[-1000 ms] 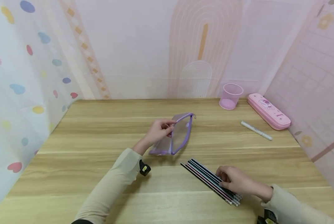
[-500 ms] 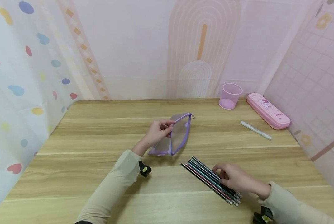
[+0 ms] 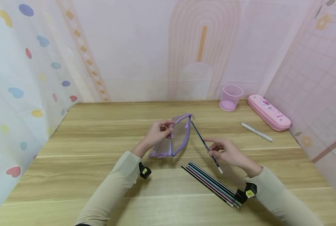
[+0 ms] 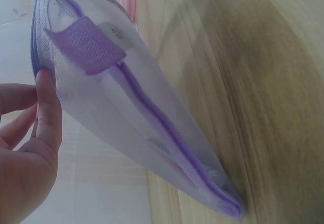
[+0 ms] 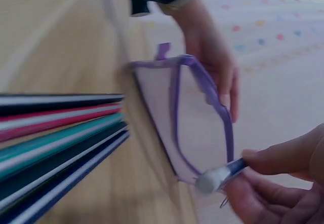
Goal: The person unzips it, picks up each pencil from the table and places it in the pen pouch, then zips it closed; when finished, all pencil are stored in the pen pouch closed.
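Note:
My left hand point(image 3: 158, 133) pinches the rim of a see-through zip pouch point(image 3: 170, 147) with purple trim, its mouth held apart. In the left wrist view the thumb and fingers sit at the edge of the pouch point(image 4: 101, 97), beside its purple tab. My right hand point(image 3: 227, 152) pinches a dark blue pencil point(image 3: 199, 135) partway along its length. Its far tip is close to the pouch's far corner; whether they touch I cannot tell. The white end of the pencil point(image 5: 215, 179) faces the right wrist camera. Below lie several striped pencils point(image 3: 207, 183) side by side.
A pink mesh cup point(image 3: 230, 99) stands at the back right, near a pink pencil case point(image 3: 269, 112). In front of them lies a whitish pen point(image 3: 256, 131). Patterned curtains point(image 3: 139, 53) border the wooden table point(image 3: 145, 201).
My right hand has lifted one dark blue pencil off the row and moved it forward and left toward the pouch. The left hand and the pouch stay nearly where they were.

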{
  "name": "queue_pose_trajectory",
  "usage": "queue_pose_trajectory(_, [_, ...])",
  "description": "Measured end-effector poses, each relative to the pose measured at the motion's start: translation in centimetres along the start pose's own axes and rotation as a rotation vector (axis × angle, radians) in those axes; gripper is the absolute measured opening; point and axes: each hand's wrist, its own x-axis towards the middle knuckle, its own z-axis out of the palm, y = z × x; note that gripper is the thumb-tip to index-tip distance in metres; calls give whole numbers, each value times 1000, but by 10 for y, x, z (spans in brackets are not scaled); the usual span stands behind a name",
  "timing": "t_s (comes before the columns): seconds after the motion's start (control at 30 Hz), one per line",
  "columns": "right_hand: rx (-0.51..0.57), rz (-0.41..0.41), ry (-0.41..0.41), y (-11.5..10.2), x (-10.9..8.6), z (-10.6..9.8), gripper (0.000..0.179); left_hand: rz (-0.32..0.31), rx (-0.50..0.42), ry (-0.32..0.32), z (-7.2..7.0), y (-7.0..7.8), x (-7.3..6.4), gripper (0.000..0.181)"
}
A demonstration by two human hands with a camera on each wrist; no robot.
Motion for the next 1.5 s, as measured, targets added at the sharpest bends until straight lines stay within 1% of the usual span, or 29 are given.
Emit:
queue_pose_trajectory(0.13, [121, 9, 98, -5, 13, 0, 44, -9, -10, 10, -1, -1, -1, 33])
queue_pose_trajectory(0.23, [190, -36, 156, -6, 20, 3, 44, -13, -19, 20, -1, 0, -2, 34])
queue_pose_trajectory(0.3, [213, -68, 188, -6, 23, 6, 43, -11, -19, 24, -1, 1, -2, 34])
queue_pose_trajectory(0.43, [252, -111, 229, -6, 28, 10, 43, -11, -17, 36, -2, 1, -2, 34])
queue_pose_trajectory(0.53, [269, -112, 247, -6, 30, 12, 43, -12, -23, 45, -2, 1, -1, 33])
queue_pose_trajectory(0.63, [292, -99, 243, -4, 32, 15, 44, 3, -31, 48, -1, 0, 0, 33])
queue_pose_trajectory(0.77, [355, -27, 169, -3, 35, 22, 48, 16, -59, 69, 1, 1, 0, 33])
queue_pose_trajectory(0.83, [386, 39, 117, -3, 38, 25, 49, 15, -76, 92, 3, 1, 0, 33])
queue_pose_trajectory(0.9, [427, 128, 81, -3, 42, 29, 48, 21, -82, 112, 4, 1, 0, 33])
queue_pose_trajectory(0.97, [466, 203, 66, -4, 49, 31, 47, 23, -84, 127, 5, 0, 1, 32])
queue_pose_trajectory(1.03, [516, 273, 67, -6, 57, 33, 46, 19, -84, 132, 7, -1, 2, 31])
queue_pose_trajectory(1.13, [574, 336, 76, -9, 68, 35, 47, 6, -77, 123, 9, -2, 2, 29])
queue_pose_trajectory(1.2, [592, 370, 80, -10, 75, 37, 48, -1, -71, 109, 11, -3, 2, 28])
queue_pose_trajectory(1.3, [581, 391, 95, -11, 82, 41, 49, -6, -60, 93, 13, -3, 1, 27])
queue_pose_trajectory(1.5, [536, 379, 152, -8, 93, 50, 48, -16, -43, 53, 15, -1, 1, 28])
